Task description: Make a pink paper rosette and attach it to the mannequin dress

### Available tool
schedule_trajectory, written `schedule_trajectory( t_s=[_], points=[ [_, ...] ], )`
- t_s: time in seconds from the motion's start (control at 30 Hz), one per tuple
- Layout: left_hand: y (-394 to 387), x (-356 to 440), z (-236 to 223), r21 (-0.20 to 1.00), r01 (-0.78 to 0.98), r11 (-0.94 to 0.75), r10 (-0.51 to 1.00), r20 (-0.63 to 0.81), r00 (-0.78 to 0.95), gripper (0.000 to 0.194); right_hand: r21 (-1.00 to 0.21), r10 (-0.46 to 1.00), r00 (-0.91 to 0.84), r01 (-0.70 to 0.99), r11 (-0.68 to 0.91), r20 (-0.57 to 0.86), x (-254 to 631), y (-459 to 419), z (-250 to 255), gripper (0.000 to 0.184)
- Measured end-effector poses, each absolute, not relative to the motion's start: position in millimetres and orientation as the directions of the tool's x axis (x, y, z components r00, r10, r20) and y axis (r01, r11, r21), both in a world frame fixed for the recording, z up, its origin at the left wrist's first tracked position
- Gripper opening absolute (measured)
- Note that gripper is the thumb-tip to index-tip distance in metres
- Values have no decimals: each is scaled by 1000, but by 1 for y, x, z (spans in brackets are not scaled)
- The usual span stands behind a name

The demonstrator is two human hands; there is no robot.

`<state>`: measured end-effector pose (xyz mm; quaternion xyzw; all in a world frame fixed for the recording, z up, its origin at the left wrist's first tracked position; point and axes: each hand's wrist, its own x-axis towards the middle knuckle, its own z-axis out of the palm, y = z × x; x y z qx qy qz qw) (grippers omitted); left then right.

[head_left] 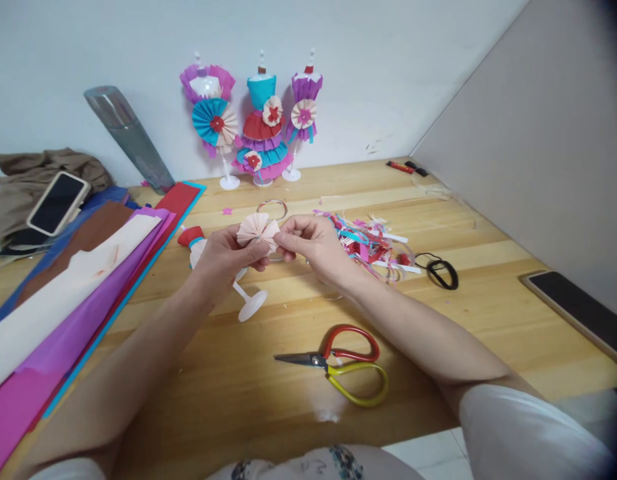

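A pale pink pleated paper rosette [257, 229] is held up between my two hands, over the middle of the table. My left hand [227, 252] grips its left and lower edge, thumb across the front. At its right edge, my right hand [308, 243] pinches with thumb and fingertips. Behind my left hand lies a small mannequin on its side, with a red and blue paper top [191, 236] and a white round base [253, 306]; its middle is hidden by the hand. Nearer to me rest scissors [315, 360] with one red and one yellow handle, blades slightly apart.
Three dressed mannequins [262, 127] stand against the wall. Crepe paper sheets [78, 280], a tilted bottle [131, 140] and a phone [58, 203] are at left. Paper scraps [368, 243], a black hair tie [442, 273] and a dark flat device [578, 313] lie at right.
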<state>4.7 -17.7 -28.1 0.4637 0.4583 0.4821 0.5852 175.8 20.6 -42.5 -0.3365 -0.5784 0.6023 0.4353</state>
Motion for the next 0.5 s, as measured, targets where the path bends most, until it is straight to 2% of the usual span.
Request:
schedule_trajectory(
  t_s=[0.1,0.27,0.5],
  points=[
    [-17,3,-25,990,-100,100,990,-89,109,30,-987,891,-433,-142,81,136,178,21,-41,33],
    [-19,4,-24,986,41,161,962,-166,216,22,-983,900,-409,-158,92,150,177,19,-38,33],
    [-19,0,-24,981,108,160,948,-183,260,26,-990,903,-407,-94,108,137,176,20,-45,27]
  ],
)
